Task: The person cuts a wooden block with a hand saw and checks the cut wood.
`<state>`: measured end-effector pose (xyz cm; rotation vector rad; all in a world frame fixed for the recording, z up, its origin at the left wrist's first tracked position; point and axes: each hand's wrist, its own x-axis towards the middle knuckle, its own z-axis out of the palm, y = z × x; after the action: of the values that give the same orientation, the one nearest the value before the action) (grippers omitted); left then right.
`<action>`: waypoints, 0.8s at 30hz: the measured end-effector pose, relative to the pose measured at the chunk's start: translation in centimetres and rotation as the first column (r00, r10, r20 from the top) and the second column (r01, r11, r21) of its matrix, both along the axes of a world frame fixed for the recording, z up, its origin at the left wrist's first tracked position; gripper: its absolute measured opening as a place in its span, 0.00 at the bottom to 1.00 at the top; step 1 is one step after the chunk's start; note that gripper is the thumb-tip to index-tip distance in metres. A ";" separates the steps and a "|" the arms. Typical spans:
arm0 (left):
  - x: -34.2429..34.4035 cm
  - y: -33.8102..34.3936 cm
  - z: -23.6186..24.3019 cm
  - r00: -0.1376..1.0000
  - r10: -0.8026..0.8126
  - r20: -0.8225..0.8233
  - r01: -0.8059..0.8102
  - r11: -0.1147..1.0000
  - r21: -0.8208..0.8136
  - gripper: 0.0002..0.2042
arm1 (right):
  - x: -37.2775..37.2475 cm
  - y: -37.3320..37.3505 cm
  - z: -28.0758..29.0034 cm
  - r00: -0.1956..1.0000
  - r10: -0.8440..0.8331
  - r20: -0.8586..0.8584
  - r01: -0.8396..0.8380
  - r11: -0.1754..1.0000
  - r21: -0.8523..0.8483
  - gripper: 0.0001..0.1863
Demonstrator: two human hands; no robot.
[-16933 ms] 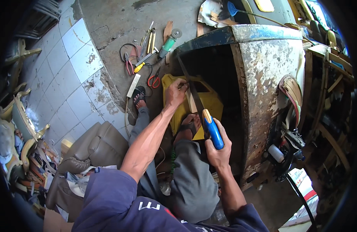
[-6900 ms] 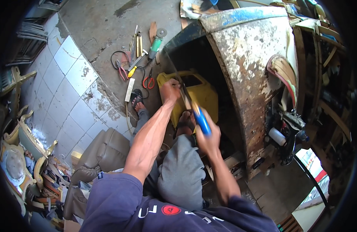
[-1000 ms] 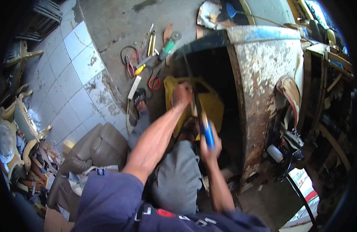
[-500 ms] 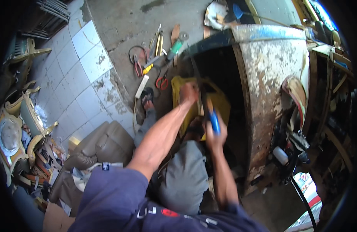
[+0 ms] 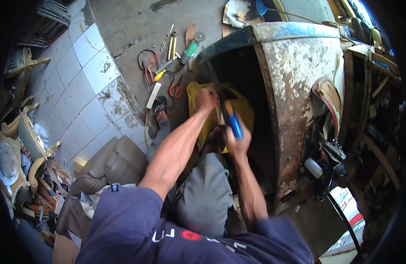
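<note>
My left hand (image 5: 206, 99) is closed on a narrow pale wood piece (image 5: 219, 113) over a yellow plastic object (image 5: 195, 91) on the floor. My right hand (image 5: 236, 143) grips the blue-and-wood handle (image 5: 235, 124) of a long saw, whose dark blade (image 5: 214, 75) runs away from me beside the wood, blurred by motion. Exactly where the blade meets the wood is unclear. My foot, partly hidden by my arms, is beneath the wood. Beyond my left hand lie red-handled scissors (image 5: 176, 90), pliers (image 5: 148, 72) and a green angle grinder (image 5: 190, 51).
A large rusty, flaking structure (image 5: 295, 75) rises close on my right, with a dark opening. A grey-brown padded seat (image 5: 124, 160) sits at left near carved frames (image 5: 36, 136) and scraps. A white power strip (image 5: 153, 96) lies by my left foot on the floor.
Compared with a second ago, my right hand and the saw handle are farther forward, away from my body. My left hand stays at the wood. The view shifted slightly between frames.
</note>
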<state>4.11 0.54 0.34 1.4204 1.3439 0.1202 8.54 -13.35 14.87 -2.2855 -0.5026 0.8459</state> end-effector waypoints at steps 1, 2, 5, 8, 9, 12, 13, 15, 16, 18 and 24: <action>0.2 0.0 -0.2 0.997 -0.058 -0.056 0.059 0.998 0.014 0.03 | -0.3 0.3 -0.2 1.000 0.001 0.002 -0.001 1.000 0.010 0.27; 0.5 1.3 -0.7 0.998 -0.051 -0.047 0.053 0.998 0.039 0.03 | -0.1 1.1 -0.2 1.000 0.018 0.025 -0.019 0.998 0.055 0.27; -3.2 0.8 -1.8 1.000 0.012 0.012 -0.012 1.000 0.027 0.02 | -4.6 -5.6 6.3 0.972 0.186 0.145 -0.184 0.983 -0.021 0.30; -3.7 1.5 -0.4 0.998 0.016 0.060 -0.021 0.996 0.083 0.01 | -7.5 -13.3 16.8 0.988 0.151 -0.019 -0.152 0.987 -0.049 0.34; -3.9 1.3 0.0 1.000 0.014 0.018 -0.014 1.000 0.015 0.01 | -7.6 -13.9 16.5 0.992 0.111 -0.054 -0.113 0.993 -0.044 0.33; -1.1 1.1 1.2 1.000 -0.004 0.016 0.005 0.998 -0.065 0.02 | -3.8 -7.2 6.4 0.993 0.053 0.103 -0.052 0.999 -0.015 0.30; -0.3 0.7 1.0 1.000 -0.011 0.027 0.013 0.996 -0.093 0.02 | -1.8 -4.5 1.7 0.985 0.070 0.158 -0.079 0.996 0.049 0.30; -1.4 -0.5 -0.8 1.000 -0.019 0.021 0.018 0.999 0.039 0.02 | -1.3 0.5 0.3 0.992 0.051 0.111 -0.058 0.997 0.056 0.29; -1.2 -0.2 -1.8 0.999 -0.011 0.033 0.005 0.982 0.187 0.02 | -1.0 0.9 -0.2 0.996 0.045 0.074 -0.054 0.991 0.121 0.29; -5.0 -2.3 -3.3 1.000 -0.018 -0.004 0.018 0.997 0.069 0.03 | -3.3 -0.7 3.5 0.992 0.036 -0.120 -0.045 0.996 -0.074 0.29; -3.1 0.8 0.4 0.999 0.048 -0.005 -0.049 0.998 -0.026 0.03 | -6.2 -11.9 14.8 0.995 0.088 -0.046 -0.093 0.989 -0.116 0.30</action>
<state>1.01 1.32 0.72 1.3671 1.3791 0.1311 2.32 -25.29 29.64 -2.3624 -0.5544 0.9887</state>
